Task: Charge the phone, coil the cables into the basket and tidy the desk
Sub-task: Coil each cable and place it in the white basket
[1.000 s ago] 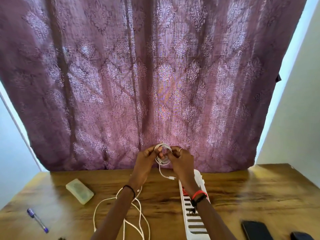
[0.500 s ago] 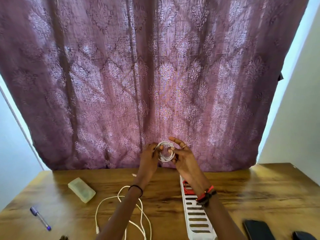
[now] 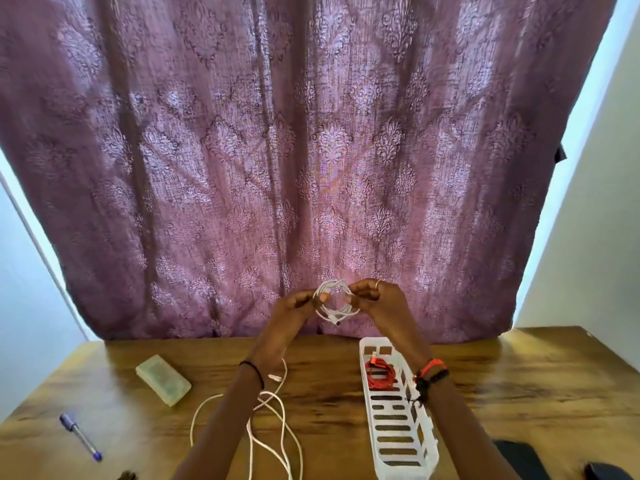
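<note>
A small white cable coil [image 3: 335, 301] is held up in front of the curtain, above the desk. My left hand [image 3: 293, 315] pinches its left side and my right hand [image 3: 380, 301] pinches its right side. Below, a long white slotted basket [image 3: 398, 441] lies on the desk with a coiled red cable [image 3: 380, 374] at its far end. A loose white cable [image 3: 273, 424] sprawls on the wood under my left forearm. A dark phone [image 3: 517, 459] lies at the lower right, partly behind my right arm.
A pale translucent case [image 3: 162, 379] and a blue pen [image 3: 80, 436] lie on the left of the wooden desk [image 3: 519, 382]. A second dark object [image 3: 607, 472] sits at the bottom right corner. A purple patterned curtain [image 3: 311, 150] hangs behind the desk.
The dangling end of the white cable has been wound in, so the coil is now closed. Both hands stay raised on it; my right wrist has shifted off the basket's far end.
</note>
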`<state>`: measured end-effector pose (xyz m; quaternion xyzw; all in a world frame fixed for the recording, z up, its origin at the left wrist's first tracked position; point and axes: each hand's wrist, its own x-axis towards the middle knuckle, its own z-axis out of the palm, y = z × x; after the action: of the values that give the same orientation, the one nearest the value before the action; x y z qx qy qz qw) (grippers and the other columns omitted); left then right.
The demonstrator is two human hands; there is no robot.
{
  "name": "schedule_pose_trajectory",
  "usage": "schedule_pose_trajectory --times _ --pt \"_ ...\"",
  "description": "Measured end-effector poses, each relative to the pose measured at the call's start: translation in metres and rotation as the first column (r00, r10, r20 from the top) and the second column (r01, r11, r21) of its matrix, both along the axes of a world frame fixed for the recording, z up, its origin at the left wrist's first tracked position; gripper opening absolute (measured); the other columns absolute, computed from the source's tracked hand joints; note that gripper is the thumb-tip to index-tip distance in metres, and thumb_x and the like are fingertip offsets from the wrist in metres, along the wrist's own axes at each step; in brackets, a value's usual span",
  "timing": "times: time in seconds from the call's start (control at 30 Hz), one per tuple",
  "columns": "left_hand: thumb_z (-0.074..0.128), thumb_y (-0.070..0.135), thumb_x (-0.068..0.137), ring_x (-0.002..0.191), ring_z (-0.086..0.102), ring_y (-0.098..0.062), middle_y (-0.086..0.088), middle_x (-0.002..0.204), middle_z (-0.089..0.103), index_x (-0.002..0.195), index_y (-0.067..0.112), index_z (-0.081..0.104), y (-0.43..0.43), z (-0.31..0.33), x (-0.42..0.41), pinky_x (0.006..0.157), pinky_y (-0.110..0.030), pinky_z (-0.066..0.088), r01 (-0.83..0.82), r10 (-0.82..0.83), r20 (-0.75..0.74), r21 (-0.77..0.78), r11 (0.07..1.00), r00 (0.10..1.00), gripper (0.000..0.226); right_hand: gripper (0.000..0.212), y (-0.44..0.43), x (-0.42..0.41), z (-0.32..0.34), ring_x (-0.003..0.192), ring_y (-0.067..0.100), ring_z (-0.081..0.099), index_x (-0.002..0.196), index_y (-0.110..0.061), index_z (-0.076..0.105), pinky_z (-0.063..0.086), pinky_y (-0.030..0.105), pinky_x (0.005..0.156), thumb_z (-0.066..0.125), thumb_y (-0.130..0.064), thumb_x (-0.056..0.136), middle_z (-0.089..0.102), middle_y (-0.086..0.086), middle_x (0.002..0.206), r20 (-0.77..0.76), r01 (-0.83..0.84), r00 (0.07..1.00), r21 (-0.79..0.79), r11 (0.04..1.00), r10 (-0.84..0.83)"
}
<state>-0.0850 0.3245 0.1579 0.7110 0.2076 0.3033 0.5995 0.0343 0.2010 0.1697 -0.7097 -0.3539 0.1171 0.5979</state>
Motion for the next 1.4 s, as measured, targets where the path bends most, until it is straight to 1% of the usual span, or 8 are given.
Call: schedule_pose_trajectory --times 0.2,0.33,0.47,0.73,0.97,1.1,1.2,1.4 --pt "0.063 0.010 0.084 0.052 0.051 -0.001 0.007 0.060 0.063 0.088 0.004 0.070 0.011 -0.005 -0.009 0.055 -0.011 0.047 0.150 -0.134 0.072 -0.301 0.942 0.988 0.010 0.023 -0.013 0.010 0.014 0.077 0.009 0.064 0.107 -0.004 0.068 0.053 0.014 0.070 0.061 0.000 0.086 0.071 0.014 0.098 -0.044 -0.223 0.975 -0.102 0.969 0.219" --pt "0.064 0.012 0.084 0.055 0.059 -0.004 0.003 0.060 0.066 0.087 0.004 0.071 0.013 -0.010 -0.011 0.060 -0.011 0.050 0.119 -0.120 0.007 -0.214 0.970 0.993 0.010 0.025 -0.019 0.018 0.022 0.055 0.001 0.056 0.108 -0.018 0.066 0.045 0.015 0.058 0.059 -0.004 0.089 0.067 -0.006 0.063 0.038 -0.266 0.957 -0.275 0.924 0.287" --pt "0.065 0.012 0.084 0.054 0.061 -0.003 0.001 0.061 0.068 0.087 0.001 0.071 0.011 -0.013 -0.007 0.060 -0.010 0.050 0.061 -0.058 0.022 -0.171 0.983 0.998 0.012 0.020 -0.012 0.014 0.021 0.066 0.002 0.057 0.101 -0.001 0.071 0.040 0.008 0.062 0.067 0.000 0.081 0.065 0.005 0.086 0.253 -0.080 0.954 -0.298 0.951 0.159" --pt "0.062 0.011 0.085 0.060 0.064 -0.005 0.004 0.066 0.071 0.081 0.008 0.070 0.002 -0.021 0.001 0.066 -0.014 0.053 0.068 -0.034 0.130 -0.266 0.962 0.991 0.009 0.016 0.005 -0.008 -0.009 0.071 0.037 0.066 0.078 0.005 0.072 0.050 0.037 0.067 0.065 -0.008 0.085 0.068 0.026 0.078 0.536 0.305 0.819 -0.104 0.947 -0.205" --pt "0.066 0.023 0.078 0.065 0.063 -0.005 0.003 0.070 0.071 0.077 0.016 0.074 -0.005 -0.030 0.001 0.076 -0.024 0.051 0.071 -0.036 0.163 -0.216 0.974 0.986 0.010 0.033 0.013 -0.032 -0.022 0.099 0.021 0.066 0.115 -0.001 0.065 0.037 0.009 0.075 0.063 -0.020 0.088 0.071 0.014 0.105 0.183 0.277 0.948 -0.062 0.959 -0.262" --pt "0.067 0.031 0.074 0.072 0.061 -0.009 0.000 0.076 0.071 0.078 0.019 0.076 -0.009 -0.035 -0.001 0.081 -0.029 0.047 0.101 -0.060 0.176 -0.230 0.968 0.982 0.016 0.016 0.015 -0.036 -0.017 0.080 0.019 0.067 0.097 -0.006 0.072 0.052 0.029 0.073 0.066 -0.013 0.084 0.073 0.005 0.082 -0.005 0.271 0.963 0.009 0.962 -0.271" --pt "0.065 0.028 0.079 0.074 0.062 -0.011 -0.002 0.077 0.071 0.081 0.017 0.075 -0.010 -0.037 -0.001 0.081 -0.029 0.048 0.074 -0.027 0.186 -0.254 0.964 0.982 0.015 0.012 0.013 -0.038 -0.015 0.058 -0.002 0.064 0.079 -0.020 0.072 0.050 0.011 0.056 0.066 -0.009 0.082 0.067 -0.016 0.063 -0.139 0.227 0.967 0.101 0.969 -0.213" --pt "0.061 0.023 0.088 0.077 0.059 -0.020 -0.010 0.079 0.069 0.080 0.015 0.073 -0.012 -0.038 0.007 0.074 -0.032 0.047 -0.054 0.108 0.179 -0.285 0.957 0.978 0.016 0.014 0.017 -0.037 -0.015 0.063 -0.004 0.064 0.093 -0.014 0.068 0.046 0.009 0.057 0.063 -0.004 0.084 0.067 -0.010 0.074 -0.247 0.175 0.959 0.145 0.974 -0.135"
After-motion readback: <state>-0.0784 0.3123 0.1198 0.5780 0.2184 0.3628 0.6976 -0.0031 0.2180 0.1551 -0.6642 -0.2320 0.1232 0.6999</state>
